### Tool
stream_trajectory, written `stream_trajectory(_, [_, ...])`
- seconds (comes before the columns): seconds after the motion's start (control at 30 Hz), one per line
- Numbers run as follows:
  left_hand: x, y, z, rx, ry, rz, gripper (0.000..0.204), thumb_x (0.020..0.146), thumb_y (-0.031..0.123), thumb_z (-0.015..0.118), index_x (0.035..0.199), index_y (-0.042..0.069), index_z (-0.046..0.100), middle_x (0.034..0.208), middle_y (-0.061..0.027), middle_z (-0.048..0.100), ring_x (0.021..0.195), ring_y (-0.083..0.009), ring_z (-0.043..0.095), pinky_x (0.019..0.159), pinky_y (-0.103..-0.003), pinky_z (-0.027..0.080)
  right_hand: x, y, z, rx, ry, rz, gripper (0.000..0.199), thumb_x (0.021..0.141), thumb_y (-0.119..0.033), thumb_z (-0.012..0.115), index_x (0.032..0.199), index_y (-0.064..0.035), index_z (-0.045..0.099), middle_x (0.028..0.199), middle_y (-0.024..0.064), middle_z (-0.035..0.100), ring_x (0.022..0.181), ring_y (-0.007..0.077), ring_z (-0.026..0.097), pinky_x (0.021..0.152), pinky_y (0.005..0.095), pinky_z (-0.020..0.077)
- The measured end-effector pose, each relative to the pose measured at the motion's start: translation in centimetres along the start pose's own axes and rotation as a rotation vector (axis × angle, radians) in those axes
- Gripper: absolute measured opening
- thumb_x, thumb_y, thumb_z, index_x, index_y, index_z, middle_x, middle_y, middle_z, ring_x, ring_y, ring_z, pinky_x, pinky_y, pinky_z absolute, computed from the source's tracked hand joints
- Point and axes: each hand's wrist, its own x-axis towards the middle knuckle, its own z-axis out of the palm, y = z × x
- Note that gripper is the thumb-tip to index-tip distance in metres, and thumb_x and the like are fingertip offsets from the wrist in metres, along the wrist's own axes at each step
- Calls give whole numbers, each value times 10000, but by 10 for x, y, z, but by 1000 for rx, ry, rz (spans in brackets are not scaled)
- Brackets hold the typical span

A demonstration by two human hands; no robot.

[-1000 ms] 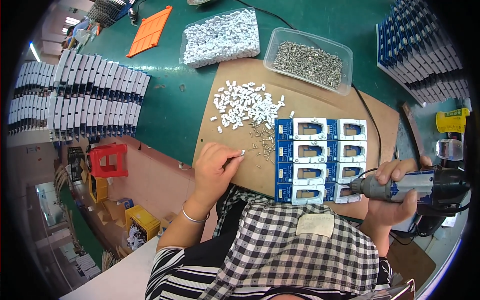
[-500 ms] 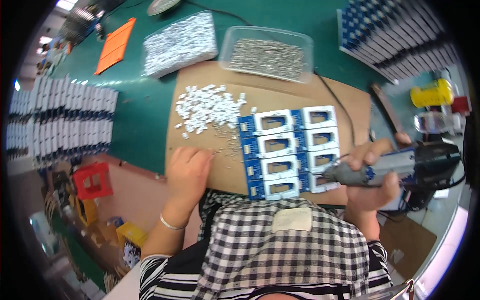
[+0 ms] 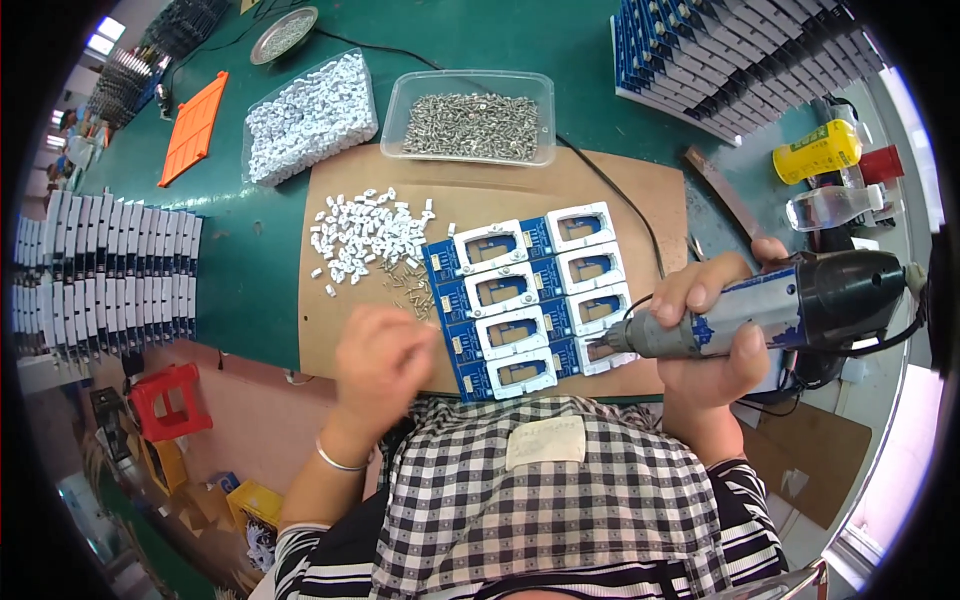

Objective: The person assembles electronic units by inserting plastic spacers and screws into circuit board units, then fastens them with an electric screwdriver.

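My right hand [image 3: 712, 375] is wrapped round a grey and black electric screwdriver [image 3: 745, 315]. Its tip points left, at the nearest white frame in the right column of a blue circuit board panel [image 3: 465, 350]. Several white plastic frames [image 3: 513, 331] sit on this panel in two columns. My left hand [image 3: 385, 362] is beside the panel's left edge, slightly blurred, with fingers curled together; what they hold, if anything, is hidden. Just beyond it lie loose screws [image 3: 408, 285] and a heap of small white plastic pieces [image 3: 365, 232] on the brown board [image 3: 620, 185].
Behind the brown board stand a clear tub of screws [image 3: 470, 128] and a tub of white pieces [image 3: 312, 118]. An orange tray [image 3: 195, 128] lies far left. Stacked panels rise at left [image 3: 120, 280] and far right [image 3: 740, 60]. A black cable [image 3: 625, 200] crosses behind the panel; bottles [image 3: 820, 152] stand right.
The whole view has shifted, so the table things appear further left. My left hand has come nearer the panel and its fingers are more curled. The screwdriver tip stays at the same frame.
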Motion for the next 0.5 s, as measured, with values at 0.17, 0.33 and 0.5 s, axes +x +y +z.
stream_trajectory(0.17, [27, 16, 47, -137, -90, 206, 185, 684, -20, 744, 828, 63, 664, 789, -50, 605, 737, -236, 578, 641, -340, 470, -4, -2, 0, 17, -6, 29, 693, 797, -425, 634, 1314, -91, 316, 780, 63, 508, 608, 194, 549, 609, 342, 494])
stream_trajectory(0.33, [28, 14, 53, -3, -125, 302, 190, 673, 39, 705, 856, 72, 664, 816, -29, 590, 802, -214, 569, 724, -353, 455, -6, -4, -11, 51, 3, 12, 699, 797, -379, 657, 1309, -86, 282, 791, 88, 532, 636, 215, 582, 629, 350, 516])
stream_trajectory(0.5, [32, 16, 53, 59, -179, 377, 154, 739, 84, 627, 890, 76, 654, 865, -30, 587, 843, -211, 562, 739, -349, 446, -5, 0, -13, 138, -14, 49, 699, 802, -325, 677, 1299, -79, 251, 806, 116, 553, 677, 235, 611, 658, 355, 531])
